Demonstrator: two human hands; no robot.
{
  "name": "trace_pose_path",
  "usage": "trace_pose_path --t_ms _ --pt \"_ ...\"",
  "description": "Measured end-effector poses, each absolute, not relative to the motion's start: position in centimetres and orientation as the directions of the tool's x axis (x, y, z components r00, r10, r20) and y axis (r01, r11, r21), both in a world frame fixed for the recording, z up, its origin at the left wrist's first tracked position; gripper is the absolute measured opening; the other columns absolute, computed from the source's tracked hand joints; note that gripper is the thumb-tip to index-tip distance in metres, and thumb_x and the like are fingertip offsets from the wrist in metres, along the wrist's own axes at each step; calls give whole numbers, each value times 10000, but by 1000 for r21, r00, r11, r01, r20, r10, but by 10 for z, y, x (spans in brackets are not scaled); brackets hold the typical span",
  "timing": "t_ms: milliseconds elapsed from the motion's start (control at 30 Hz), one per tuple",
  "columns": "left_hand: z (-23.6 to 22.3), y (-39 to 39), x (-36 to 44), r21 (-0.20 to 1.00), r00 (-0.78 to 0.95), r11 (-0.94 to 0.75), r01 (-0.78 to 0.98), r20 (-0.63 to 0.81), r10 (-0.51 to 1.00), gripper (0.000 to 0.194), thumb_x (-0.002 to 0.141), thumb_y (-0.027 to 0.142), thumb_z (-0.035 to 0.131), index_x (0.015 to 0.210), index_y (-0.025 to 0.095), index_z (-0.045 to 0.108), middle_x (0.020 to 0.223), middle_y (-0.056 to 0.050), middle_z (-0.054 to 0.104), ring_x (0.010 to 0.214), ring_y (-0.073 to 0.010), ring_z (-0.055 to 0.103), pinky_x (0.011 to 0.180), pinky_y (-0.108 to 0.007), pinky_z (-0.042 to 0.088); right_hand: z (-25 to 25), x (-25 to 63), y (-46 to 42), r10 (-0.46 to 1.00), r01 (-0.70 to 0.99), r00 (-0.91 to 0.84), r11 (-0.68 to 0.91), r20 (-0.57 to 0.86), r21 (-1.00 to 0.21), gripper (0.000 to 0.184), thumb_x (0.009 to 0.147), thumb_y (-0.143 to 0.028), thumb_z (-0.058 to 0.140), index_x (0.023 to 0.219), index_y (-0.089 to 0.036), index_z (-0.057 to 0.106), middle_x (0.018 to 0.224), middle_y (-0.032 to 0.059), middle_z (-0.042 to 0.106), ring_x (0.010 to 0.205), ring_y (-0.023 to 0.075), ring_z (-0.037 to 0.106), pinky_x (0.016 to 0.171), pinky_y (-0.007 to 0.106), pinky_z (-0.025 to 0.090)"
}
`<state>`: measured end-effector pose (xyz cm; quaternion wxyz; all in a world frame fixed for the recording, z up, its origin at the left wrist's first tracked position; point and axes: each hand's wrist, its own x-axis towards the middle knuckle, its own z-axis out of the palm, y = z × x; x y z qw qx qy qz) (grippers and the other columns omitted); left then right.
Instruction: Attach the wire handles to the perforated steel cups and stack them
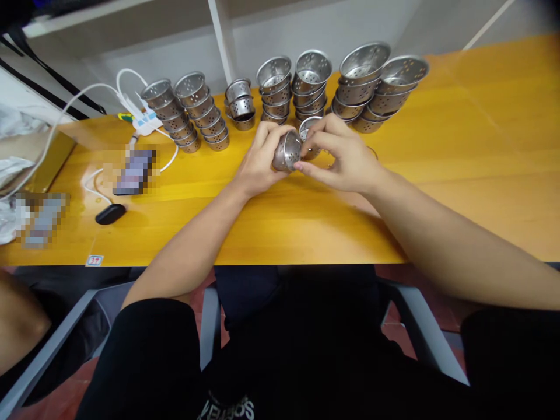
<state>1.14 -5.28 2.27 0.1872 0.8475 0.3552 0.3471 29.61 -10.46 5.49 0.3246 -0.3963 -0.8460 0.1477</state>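
Observation:
My left hand [265,157] is wrapped around a small perforated metal ball strainer [286,151], held just above the table. It is silvery, full of small holes, with a rim line across it. Thumb and fingertips of my right hand [343,153] pinch at the strainer's right side. Partly behind the right fingers stands a small perforated metal cup [310,125]. Farther back are nested stacks of perforated metal cups, among them a middle stack [275,87] and a wider-mouthed one [363,76]. What lies inside the strainer cannot be made out.
Leaning cup stacks [203,111] stand at the left rear, beside a short stack [240,102]. A power strip [146,121] with white cables, a phone [135,172] and a black oval device [111,214] lie leftward on the yellow table [196,198]. Another person's arm [20,321] shows lower left.

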Motion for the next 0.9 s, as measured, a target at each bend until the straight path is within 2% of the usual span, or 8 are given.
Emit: trace_pose_path --t_ms 167,367,567,733,900 --pt "32 -61 13 618 476 -633 467 427 769 904 984 826 1038 1653 367 639 1757 -103 726 1728 -441 693 1547 -634 544 61 291 -107 769 574 -512 637 381 -514 702 1189 -988 653 1659 -514 867 1636 116 819 1596 560 711 1379 855 585" --pt "30 -60 16 615 532 -640 461 386 754 876 1022 749 1013 1686 363 592 1799 -119 711 1772 -444 674 1566 -629 530 67 293 -110 771 608 -527 636 358 -476 823 1036 -1038 848 1719 -582 799 1756 88 795 1685 600 645 1422 876 536" --pt "31 -62 15 569 571 -704 426 434 697 898 1062 743 970 1759 355 556 1814 -132 671 1827 -459 626 1598 -636 497 66 294 -107 786 602 -491 618 376 -507 746 1122 -1024 770 1588 -451 876 1660 149 795 1667 568 683 1407 822 589" --pt "31 -60 11 563 581 -692 451 403 707 882 1059 761 975 1755 375 595 1857 -125 654 1853 -459 588 1623 -633 465 65 294 -104 776 598 -509 630 372 -496 726 1133 -1052 703 1479 -450 915 1594 150 796 1635 551 704 1400 807 606" --pt "28 -56 10 565 586 -706 426 423 692 880 1062 745 974 1763 368 598 1862 -128 656 1821 -452 615 1614 -633 470 65 294 -104 777 592 -503 628 378 -504 751 1115 -1073 702 1444 -437 931 1554 157 807 1603 545 726 1404 779 608"
